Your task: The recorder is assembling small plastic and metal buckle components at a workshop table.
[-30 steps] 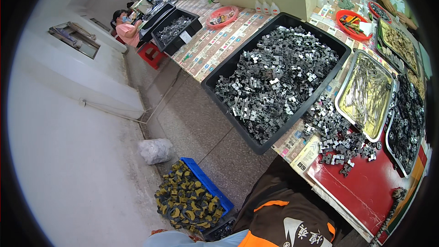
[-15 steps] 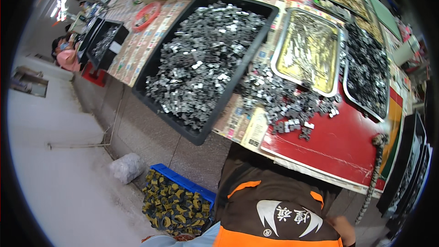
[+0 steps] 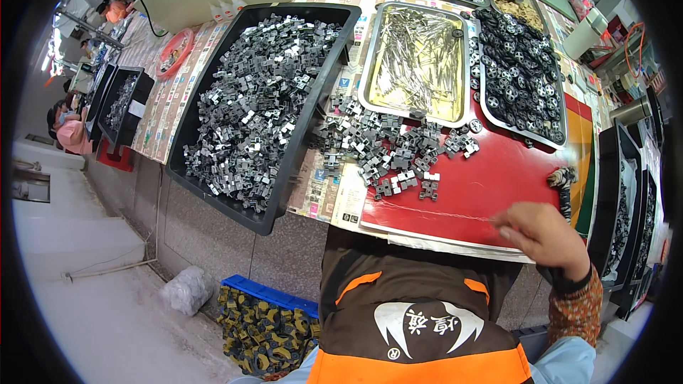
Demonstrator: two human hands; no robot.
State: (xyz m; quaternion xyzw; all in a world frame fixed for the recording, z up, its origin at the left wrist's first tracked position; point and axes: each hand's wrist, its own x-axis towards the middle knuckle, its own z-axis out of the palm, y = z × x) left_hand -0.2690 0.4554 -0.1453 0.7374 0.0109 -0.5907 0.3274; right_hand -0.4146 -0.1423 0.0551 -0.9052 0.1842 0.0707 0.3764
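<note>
My right hand (image 3: 544,236) is over the near right edge of the red mat (image 3: 462,206), its fingers loosely bent and pointing left. The thumb and fingertips look apart, and nothing shows between them. To its left, a loose heap of small grey and black clip-like pieces (image 3: 388,146) spreads across the mat's far left part; a few pieces lie singly at its near edge. A dark braided cord-like thing (image 3: 564,181) lies just beyond the hand. My left hand is out of view; only a light blue sleeve shows at the bottom.
A big black tub (image 3: 265,222) heaped with similar pieces stands left. Behind the mat are a tray of thin metal pins (image 3: 416,60) and a tray of black wheels (image 3: 523,96). A blue crate (image 3: 270,297) of yellow-and-black parts sits on the floor; black bins (image 3: 615,206) stand right.
My right hand has risen from beside my lap at the lower edge to over the mat's near right edge. The whole view has shifted, so the table things appear further left.
</note>
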